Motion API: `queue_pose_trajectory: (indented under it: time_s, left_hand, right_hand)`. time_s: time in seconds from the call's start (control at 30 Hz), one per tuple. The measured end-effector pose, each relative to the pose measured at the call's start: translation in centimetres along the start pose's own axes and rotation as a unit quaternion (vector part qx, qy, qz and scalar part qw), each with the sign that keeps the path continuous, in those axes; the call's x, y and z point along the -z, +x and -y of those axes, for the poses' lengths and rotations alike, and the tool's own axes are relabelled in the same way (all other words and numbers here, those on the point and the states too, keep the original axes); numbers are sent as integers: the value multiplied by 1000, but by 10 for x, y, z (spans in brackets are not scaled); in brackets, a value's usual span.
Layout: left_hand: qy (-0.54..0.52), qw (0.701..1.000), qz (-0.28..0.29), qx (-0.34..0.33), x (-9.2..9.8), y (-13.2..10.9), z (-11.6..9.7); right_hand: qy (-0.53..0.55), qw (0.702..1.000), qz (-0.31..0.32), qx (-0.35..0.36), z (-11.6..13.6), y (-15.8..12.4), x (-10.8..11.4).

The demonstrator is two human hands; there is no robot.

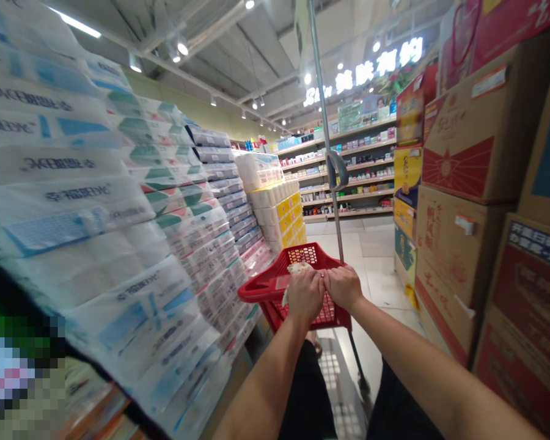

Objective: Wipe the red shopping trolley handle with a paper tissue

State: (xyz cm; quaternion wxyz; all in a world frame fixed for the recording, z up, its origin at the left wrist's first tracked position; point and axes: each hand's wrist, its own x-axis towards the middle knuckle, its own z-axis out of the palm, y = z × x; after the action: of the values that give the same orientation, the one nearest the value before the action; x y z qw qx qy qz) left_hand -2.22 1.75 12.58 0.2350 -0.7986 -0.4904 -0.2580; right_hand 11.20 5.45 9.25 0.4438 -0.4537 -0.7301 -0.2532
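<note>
In the head view, my left hand (305, 296) and my right hand (343, 287) sit side by side on the near edge of a red shopping cart (252, 293). Both hands are closed, fingers wrapped over its handle, most of which they cover. A pale, crumpled item (299, 267) shows just beyond my left hand; its kind is unclear. From the cart's right side a tall metal pole (325, 116) rises past the top of the view, with a grey hook-like piece (337, 170) partway up.
Stacked tissue packs (132, 208) line the left side closely. Cardboard boxes (453, 244) are piled high along the right. Pale floor tiles (389, 287) run between them toward shelves of small goods (352, 177) at the back.
</note>
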Motion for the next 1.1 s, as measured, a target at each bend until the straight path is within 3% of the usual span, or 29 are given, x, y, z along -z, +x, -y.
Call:
queue_pose_trajectory:
  time_s: [0.1,0.23,0.37,0.53,0.7,0.8,0.93,1.1]
  left_hand:
    - [0,1000,18,22,1,2,-3]
    - [8,987,153,44,12,21,7]
    - [10,975,202,90,14,39,25]
    - [21,976,180,121,11,37,25]
    - [27,996,-4,87,-6,-3,11]
    - [17,998,-59,24,-18,-26,12]
    - [3,1000,-31,2,-13,-23,21]
    - [19,990,73,119,11,13,26]
  right_hand:
    - [0,1000,7,-1,-1,0,0]
    - [2,1000,22,-2,-1,1,0]
    - [-6,1000,15,4,2,2,0]
    - [-16,1000,-1,12,6,1,-2]
    - [-9,1000,-5,20,6,-7,-4]
    - [4,1000,-9,9,7,-18,-7]
    - [12,1000,-15,-7,9,-27,-11]
    - [14,1000,-11,-12,9,-26,-10]
